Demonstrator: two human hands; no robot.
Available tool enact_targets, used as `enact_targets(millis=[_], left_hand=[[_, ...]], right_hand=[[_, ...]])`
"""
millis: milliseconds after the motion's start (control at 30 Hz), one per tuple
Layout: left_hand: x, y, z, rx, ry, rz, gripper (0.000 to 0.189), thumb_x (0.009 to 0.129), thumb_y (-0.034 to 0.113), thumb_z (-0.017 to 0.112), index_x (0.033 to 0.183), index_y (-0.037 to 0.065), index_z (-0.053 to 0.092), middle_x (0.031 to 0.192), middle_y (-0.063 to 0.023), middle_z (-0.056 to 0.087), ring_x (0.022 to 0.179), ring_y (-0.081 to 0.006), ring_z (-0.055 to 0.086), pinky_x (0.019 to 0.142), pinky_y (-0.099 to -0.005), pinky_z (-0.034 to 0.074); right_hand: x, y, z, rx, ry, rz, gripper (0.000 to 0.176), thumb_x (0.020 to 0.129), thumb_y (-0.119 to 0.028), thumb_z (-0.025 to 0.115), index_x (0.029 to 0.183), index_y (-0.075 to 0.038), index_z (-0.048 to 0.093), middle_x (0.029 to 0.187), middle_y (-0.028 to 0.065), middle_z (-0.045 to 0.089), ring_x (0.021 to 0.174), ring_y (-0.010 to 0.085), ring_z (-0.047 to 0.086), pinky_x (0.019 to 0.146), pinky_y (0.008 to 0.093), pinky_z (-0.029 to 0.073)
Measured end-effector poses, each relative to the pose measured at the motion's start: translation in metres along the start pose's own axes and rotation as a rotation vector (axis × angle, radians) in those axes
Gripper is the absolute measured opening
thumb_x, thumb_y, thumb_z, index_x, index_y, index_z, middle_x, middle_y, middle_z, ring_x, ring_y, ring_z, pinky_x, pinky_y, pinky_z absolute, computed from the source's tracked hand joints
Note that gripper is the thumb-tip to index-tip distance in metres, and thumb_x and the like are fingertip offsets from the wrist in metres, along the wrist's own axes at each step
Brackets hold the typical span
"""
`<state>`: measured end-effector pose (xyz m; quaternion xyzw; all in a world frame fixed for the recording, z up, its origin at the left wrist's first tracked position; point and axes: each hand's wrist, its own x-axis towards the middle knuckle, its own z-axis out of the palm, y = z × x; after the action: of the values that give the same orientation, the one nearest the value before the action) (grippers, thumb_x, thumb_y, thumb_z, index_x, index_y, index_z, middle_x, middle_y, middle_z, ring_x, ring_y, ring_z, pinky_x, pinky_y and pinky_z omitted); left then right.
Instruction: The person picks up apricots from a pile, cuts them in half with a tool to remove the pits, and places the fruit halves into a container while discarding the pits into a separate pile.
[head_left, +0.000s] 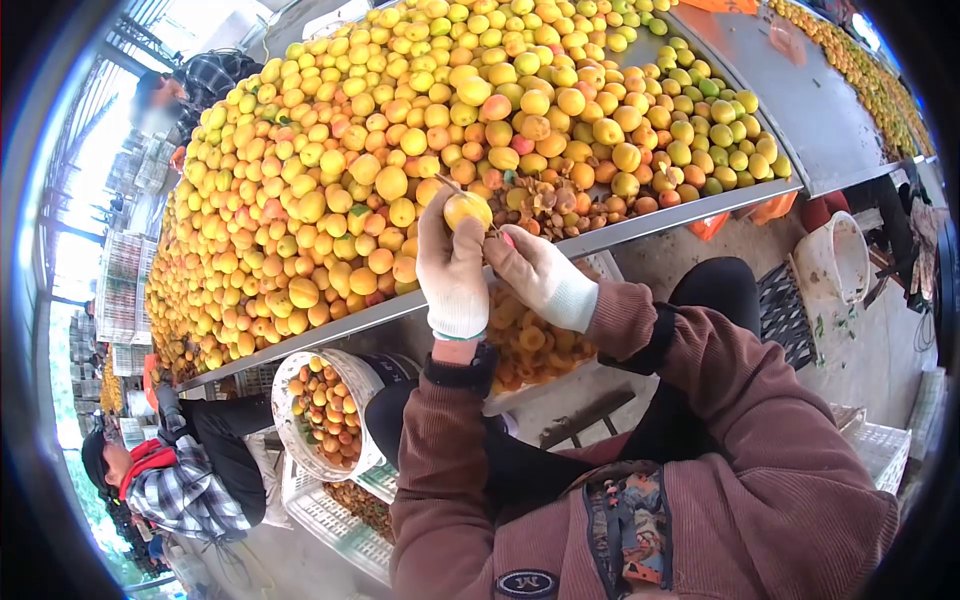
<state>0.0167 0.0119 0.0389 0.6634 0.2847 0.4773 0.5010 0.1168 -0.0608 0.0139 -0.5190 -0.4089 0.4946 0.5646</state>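
My left hand, in a white glove, holds a yellow apricot between thumb and fingers above the table's front edge. My right hand, also gloved, is closed close beside it, its fingertips meeting near the fruit. Something small and pinkish shows at those fingertips, too small to name. Behind both hands lies a broad heap of yellow and orange apricots. Dried brown pieces are piled on the table just beyond my right hand. Below my wrists is a crate of opened orange fruit.
A white bucket with apricots stands left of my legs, above a white crate. A person in a checked shirt sits at the left; another person is beyond the heap. The metal table edge crosses before me. Another bucket stands right.
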Motion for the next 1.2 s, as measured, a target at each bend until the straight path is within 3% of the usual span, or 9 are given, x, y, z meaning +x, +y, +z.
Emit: enact_targets(millis=[100, 133, 367, 533, 600, 933, 1000, 1100, 1200], left_hand=[[-0.002, -0.005, 0.001, -0.272, -0.019, -0.232, 0.038, 0.1, 0.02, 0.052, 0.13, -0.004, 0.05, 0.112, -0.01, 0.063, 0.099, -0.0168, 0.059, 0.091, -0.0302, 0.047], [0.0, -0.007, -0.002, -0.364, -0.065, -0.348, 0.035, 0.099, 0.018, 0.052, 0.128, -0.003, 0.052, 0.112, -0.0085, 0.063, 0.096, -0.0169, 0.06, 0.091, -0.0298, 0.047], [0.006, 0.011, -0.017, -0.192, -0.161, -0.23, 0.035, 0.096, 0.02, 0.057, 0.122, -0.003, 0.052, 0.107, -0.0126, 0.064, 0.097, -0.0181, 0.062, 0.085, -0.0296, 0.051], [-0.001, -0.006, -0.007, -0.405, -0.179, -0.277, 0.052, 0.099, 0.045, 0.052, 0.121, -0.003, 0.052, 0.115, -0.0149, 0.063, 0.102, -0.0205, 0.061, 0.091, -0.0317, 0.049], [-0.004, -0.005, 0.002, -0.669, -0.01, -0.455, 0.068, 0.097, 0.062, 0.041, 0.11, -0.003, 0.058, 0.117, -0.0212, 0.063, 0.11, -0.0283, 0.059, 0.102, -0.0392, 0.043], [-0.005, -0.008, -0.009, -0.872, -0.02, -0.581, 0.063, 0.098, 0.059, 0.042, 0.099, -0.002, 0.058, 0.11, -0.0206, 0.065, 0.113, -0.0332, 0.058, 0.097, -0.0398, 0.047], [-0.004, -0.005, -0.01, -0.816, 0.087, -0.636, 0.062, 0.098, 0.061, 0.038, 0.094, 0.002, 0.057, 0.11, -0.0208, 0.065, 0.09, -0.0259, 0.062, 0.077, -0.0316, 0.051], [-0.003, -0.017, -0.018, -0.726, 0.183, -0.614, 0.056, 0.1, 0.053, 0.04, 0.117, 0.003, 0.056, 0.117, -0.0133, 0.061, 0.109, -0.028, 0.059, 0.094, -0.0372, 0.048], [-0.003, -0.05, -0.006, -0.762, 0.068, -0.623, 0.06, 0.1, 0.054, 0.038, 0.129, 0.004, 0.052, 0.121, -0.0114, 0.059, 0.109, -0.0234, 0.057, 0.095, -0.0356, 0.047]], right_hand=[[0.005, 0.0, -0.003, -0.27, 0.069, -0.108, 0.044, 0.1, -0.038, 0.051, 0.119, 0.001, 0.049, 0.099, 0.0241, 0.065, 0.097, 0.0354, 0.066, 0.08, 0.0396, 0.05], [0.005, 0.001, -0.004, -0.269, 0.073, -0.116, 0.044, 0.1, -0.038, 0.051, 0.119, 0.001, 0.049, 0.099, 0.0241, 0.065, 0.097, 0.0354, 0.066, 0.08, 0.0396, 0.05], [0.002, 0.001, 0.001, -0.113, -0.004, -0.192, 0.05, 0.1, -0.037, 0.051, 0.134, -0.001, 0.044, 0.107, 0.0205, 0.067, 0.106, 0.0326, 0.065, 0.088, 0.0367, 0.049], [0.003, 0.005, 0.004, -0.358, 0.097, -0.252, 0.048, 0.099, -0.039, 0.051, 0.124, 0.001, 0.043, 0.094, 0.0249, 0.066, 0.092, 0.0409, 0.065, 0.077, 0.0436, 0.052], [0.005, 0.008, 0.002, -0.463, 0.1, -0.239, 0.045, 0.099, -0.04, 0.051, 0.119, 0.0, 0.043, 0.089, 0.025, 0.065, 0.087, 0.0429, 0.064, 0.073, 0.0466, 0.051], [0.01, 0.012, 0.002, -0.832, 0.071, -0.184, 0.042, 0.095, -0.039, 0.057, 0.107, -0.001, 0.043, 0.077, 0.0229, 0.064, 0.076, 0.042, 0.064, 0.062, 0.0465, 0.051], [0.007, 0.008, 0.0, -0.848, 0.051, -0.203, 0.041, 0.094, -0.04, 0.057, 0.105, -0.002, 0.044, 0.077, 0.0227, 0.064, 0.076, 0.0424, 0.064, 0.063, 0.0471, 0.051], [0.007, -0.009, -0.001, -0.733, 0.145, -0.283, 0.04, 0.094, -0.041, 0.057, 0.098, -0.002, 0.047, 0.077, 0.0227, 0.063, 0.077, 0.0428, 0.064, 0.064, 0.0474, 0.05], [0.014, -0.016, -0.006, -0.472, 0.304, -0.31, 0.042, 0.093, -0.042, 0.058, 0.091, -0.002, 0.05, 0.079, 0.0234, 0.061, 0.079, 0.0426, 0.063, 0.066, 0.0462, 0.049]])
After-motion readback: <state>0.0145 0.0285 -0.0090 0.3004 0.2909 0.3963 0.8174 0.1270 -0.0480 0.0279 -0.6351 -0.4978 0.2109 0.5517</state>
